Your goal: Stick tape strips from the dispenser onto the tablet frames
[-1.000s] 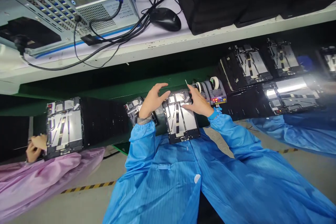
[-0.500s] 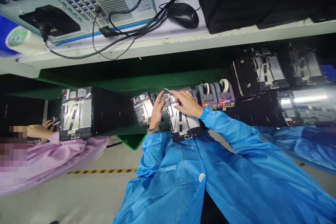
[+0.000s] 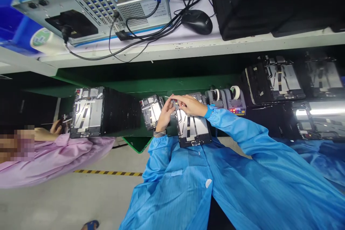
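A flat electronic unit (image 3: 198, 125) with silver plates and black strips lies in front of me. At its upper left corner my left hand (image 3: 165, 115) has its fingers drawn together. My right hand (image 3: 192, 105) reaches over the unit's upper part, index finger stretched to meet the left fingertips and thumb bent beneath. Whatever sits between the fingertips is too small or hidden to make out. Close by on the left is a smaller stack of similar units (image 3: 151, 112). Two tape dispensers (image 3: 236, 102) with white rolls stand right of my right hand.
A tall stack of units (image 3: 88, 113) stands at left, near a co-worker's hand (image 3: 55, 127) and pink sleeve. More units (image 3: 283, 81) lie at right. Above, a shelf edge (image 3: 161, 51) carries a computer case (image 3: 129, 7), cables and a mouse (image 3: 197, 21).
The view has shifted, moving the scene slightly right. My right fingertips have closed in on my left fingertips; the pale strip at the right fingers earlier is now mostly hidden.
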Demonstrator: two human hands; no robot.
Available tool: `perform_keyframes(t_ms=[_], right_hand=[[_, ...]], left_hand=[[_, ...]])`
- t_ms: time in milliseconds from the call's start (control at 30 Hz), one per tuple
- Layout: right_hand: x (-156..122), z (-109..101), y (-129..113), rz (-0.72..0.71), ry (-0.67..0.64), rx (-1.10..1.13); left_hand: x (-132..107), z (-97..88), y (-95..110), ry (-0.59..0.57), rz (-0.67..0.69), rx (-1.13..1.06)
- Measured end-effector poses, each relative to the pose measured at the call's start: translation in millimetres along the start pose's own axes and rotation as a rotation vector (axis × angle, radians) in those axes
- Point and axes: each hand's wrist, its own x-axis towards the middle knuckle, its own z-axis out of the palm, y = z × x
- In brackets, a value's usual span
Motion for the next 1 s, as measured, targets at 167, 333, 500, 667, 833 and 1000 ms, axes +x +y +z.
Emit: perform_keyframes(t_ms=[167,333,500,667,833,1000], right_hand=[[2,-1,0,-0.03,-0.041,-0.078],[7,-1,5,-0.019,-0.026,-0.055],[22,-1,11,0.009,-0.036,-0.037],[22,-4,10,0.003,-0.069,-0.04],[17,-4,8,0.055,-0.081,-0.074],[6,-5,-6,0.097,0.084,0.036]], left_hand=[[-1,1.1,2,-0.001,-0.012,0.0],[-2,-0.6,1,0.017,-0.042,-0.008],[-2,-0.7,-2,0.03,-0.108,-0.028],[1,0.7,-7,0.091,-0.122,-0.048],[5,3.8,-9,0.107,-0.045,-0.029],[7,8.9,-5,0.115,-0.03,0.019]])
